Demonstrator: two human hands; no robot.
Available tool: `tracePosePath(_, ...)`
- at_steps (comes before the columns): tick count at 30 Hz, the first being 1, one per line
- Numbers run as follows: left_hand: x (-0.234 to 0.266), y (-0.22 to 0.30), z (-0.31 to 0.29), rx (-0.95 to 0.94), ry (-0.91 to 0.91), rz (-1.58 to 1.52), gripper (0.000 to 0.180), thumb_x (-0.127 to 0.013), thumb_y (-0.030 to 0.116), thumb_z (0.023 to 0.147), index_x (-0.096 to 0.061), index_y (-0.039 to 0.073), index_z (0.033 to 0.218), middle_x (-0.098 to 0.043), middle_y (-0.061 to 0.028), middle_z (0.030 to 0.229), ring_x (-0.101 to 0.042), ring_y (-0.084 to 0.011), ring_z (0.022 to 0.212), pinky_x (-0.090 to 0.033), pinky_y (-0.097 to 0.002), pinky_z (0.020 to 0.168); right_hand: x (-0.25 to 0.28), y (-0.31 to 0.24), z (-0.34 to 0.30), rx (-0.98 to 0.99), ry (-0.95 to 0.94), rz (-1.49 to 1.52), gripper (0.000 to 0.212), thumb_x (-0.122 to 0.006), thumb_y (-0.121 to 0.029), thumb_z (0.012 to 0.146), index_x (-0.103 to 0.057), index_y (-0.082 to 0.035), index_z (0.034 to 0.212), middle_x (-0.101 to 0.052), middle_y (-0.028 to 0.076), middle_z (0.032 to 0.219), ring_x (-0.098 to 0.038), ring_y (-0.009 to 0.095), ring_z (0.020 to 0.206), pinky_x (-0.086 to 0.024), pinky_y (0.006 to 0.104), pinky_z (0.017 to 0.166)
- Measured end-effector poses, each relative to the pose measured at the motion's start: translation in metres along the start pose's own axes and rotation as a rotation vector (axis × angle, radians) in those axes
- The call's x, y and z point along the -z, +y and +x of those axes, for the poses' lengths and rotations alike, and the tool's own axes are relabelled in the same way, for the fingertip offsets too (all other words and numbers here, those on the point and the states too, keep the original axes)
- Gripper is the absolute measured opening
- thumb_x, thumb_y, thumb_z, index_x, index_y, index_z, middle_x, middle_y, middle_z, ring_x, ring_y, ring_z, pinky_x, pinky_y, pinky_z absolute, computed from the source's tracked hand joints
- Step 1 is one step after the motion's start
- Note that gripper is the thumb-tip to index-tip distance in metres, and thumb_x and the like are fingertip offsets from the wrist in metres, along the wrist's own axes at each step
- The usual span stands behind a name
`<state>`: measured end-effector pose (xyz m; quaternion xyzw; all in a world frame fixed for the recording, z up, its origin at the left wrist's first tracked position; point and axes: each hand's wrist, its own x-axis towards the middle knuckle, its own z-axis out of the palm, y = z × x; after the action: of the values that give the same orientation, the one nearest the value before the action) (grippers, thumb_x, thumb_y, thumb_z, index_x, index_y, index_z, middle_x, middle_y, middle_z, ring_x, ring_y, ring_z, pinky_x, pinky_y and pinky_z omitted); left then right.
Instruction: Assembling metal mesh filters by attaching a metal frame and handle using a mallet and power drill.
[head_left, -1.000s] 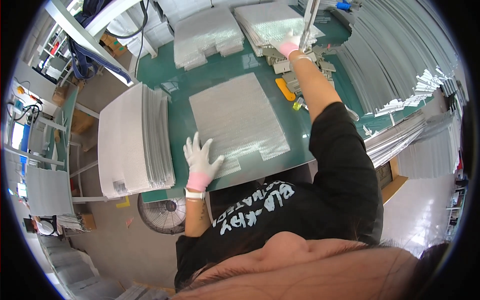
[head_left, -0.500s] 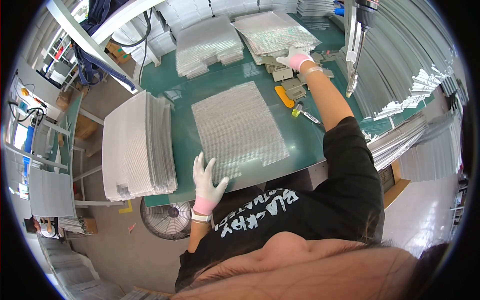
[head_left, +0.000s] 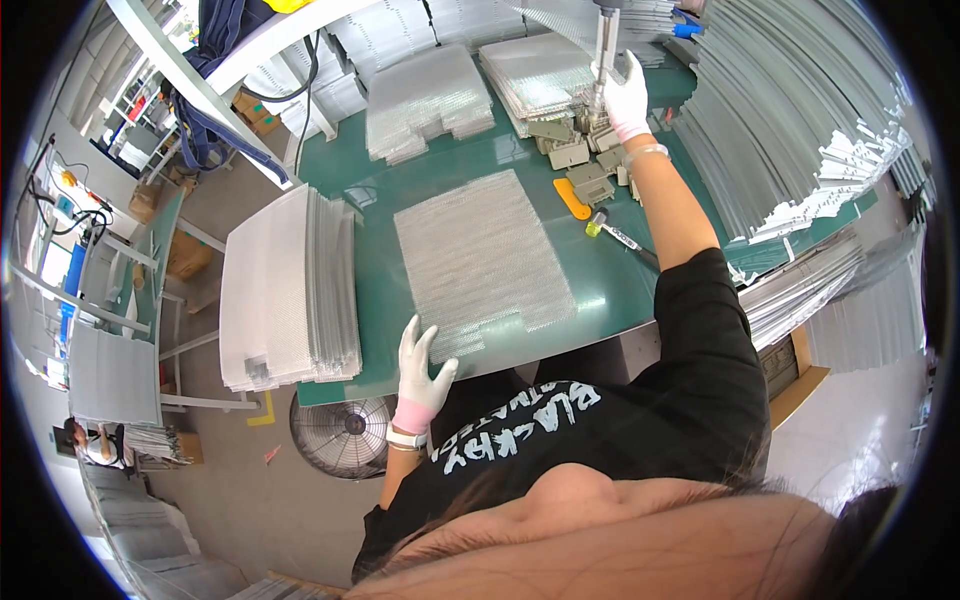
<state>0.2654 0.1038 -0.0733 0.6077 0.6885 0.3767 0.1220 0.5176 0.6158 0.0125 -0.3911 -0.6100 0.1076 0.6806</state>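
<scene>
My left hand [head_left: 420,370], in a white glove with a pink cuff, lies open with thumb spread at the near left corner of a translucent textured plastic sheet [head_left: 485,260] on the green table. My gloved right hand [head_left: 627,103] is raised at the far right, beside the hanging powered driver [head_left: 604,50]. Its fingers seem closed on the edge of a lifted, curved plastic sheet [head_left: 560,24]; the driver partly hides the grip. Below the lifted sheet stands a sheet stack [head_left: 535,70]. Several grey-beige small parts [head_left: 570,155] lie under the right hand.
A tall sheet stack [head_left: 275,290] stands at the table's left, another stack [head_left: 425,95] at the back. A yellow-orange tool [head_left: 571,198] and a marker [head_left: 615,232] lie right of the flat sheet. Long grey panels [head_left: 790,120] fill the right. A floor fan [head_left: 345,430] stands below.
My right hand has risen from the stack's near edge, and a sheet is now lifted at the back. The hanging driver has swung left. My left hand stays at the flat sheet's corner.
</scene>
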Motion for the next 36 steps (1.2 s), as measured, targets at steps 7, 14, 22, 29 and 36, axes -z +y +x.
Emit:
tracePosePath(7, -0.015, 0.023, 0.036, -0.13, -0.09, -0.134, 0.055, -0.07, 0.018, 0.085, -0.052, 0.004, 0.135, -0.042, -0.019, 0.149, -0.036, -0.0371, 0.141, -0.029, -0.046, 0.116, 0.031, -0.021, -0.038, -0.274, -0.6, -0.462, 0.102, -0.079, -0.06, 0.068, -0.046, 0.004, 0.141, -0.056, 0.03, 0.133, -0.057, 0.04, 0.122, -0.047, 0.0432, 0.103)
tracePosePath(14, -0.016, 0.037, 0.037, -0.156, -0.156, -0.207, 0.051, -0.069, 0.02, 0.088, -0.054, 0.004, 0.134, -0.045, -0.0184, 0.147, -0.041, -0.0355, 0.138, -0.033, -0.0434, 0.115, 0.046, -0.005, -0.02, -0.347, -0.661, -0.379, 0.088, -0.08, -0.057, 0.069, -0.057, 0.006, 0.127, -0.066, 0.028, 0.115, -0.063, 0.038, 0.114, -0.049, 0.0413, 0.099)
tracePosePath(22, -0.016, 0.021, 0.026, -0.066, -0.221, -0.243, 0.048, -0.066, 0.02, 0.09, -0.054, 0.004, 0.133, -0.049, -0.0164, 0.144, -0.045, -0.0332, 0.136, -0.035, -0.0416, 0.113, 0.08, -0.055, -0.028, -0.124, -0.935, -0.768, 0.093, -0.078, -0.051, 0.076, -0.045, 0.007, 0.141, -0.051, 0.033, 0.138, -0.05, 0.039, 0.131, -0.04, 0.039, 0.11)
tracePosePath(29, -0.017, 0.023, 0.03, -0.074, -0.234, -0.234, 0.047, -0.066, 0.02, 0.09, -0.055, 0.004, 0.132, -0.051, -0.0159, 0.143, -0.046, -0.0327, 0.135, -0.035, -0.0408, 0.113, 0.087, -0.057, -0.022, -0.291, -0.401, -0.059, 0.071, -0.081, -0.047, 0.076, -0.06, 0.004, 0.122, -0.07, 0.021, 0.11, -0.066, 0.028, 0.11, -0.05, 0.0384, 0.097)
tracePosePath(36, -0.018, 0.021, 0.03, -0.09, -0.257, -0.23, 0.046, -0.065, 0.02, 0.09, -0.055, 0.003, 0.132, -0.052, -0.0165, 0.141, -0.047, -0.0327, 0.134, -0.036, -0.0403, 0.113, 0.1, -0.037, -0.029, -0.238, -0.722, -0.526, 0.093, -0.077, -0.052, 0.076, -0.045, 0.006, 0.141, -0.056, 0.03, 0.133, -0.053, 0.037, 0.128, -0.038, 0.0391, 0.111)
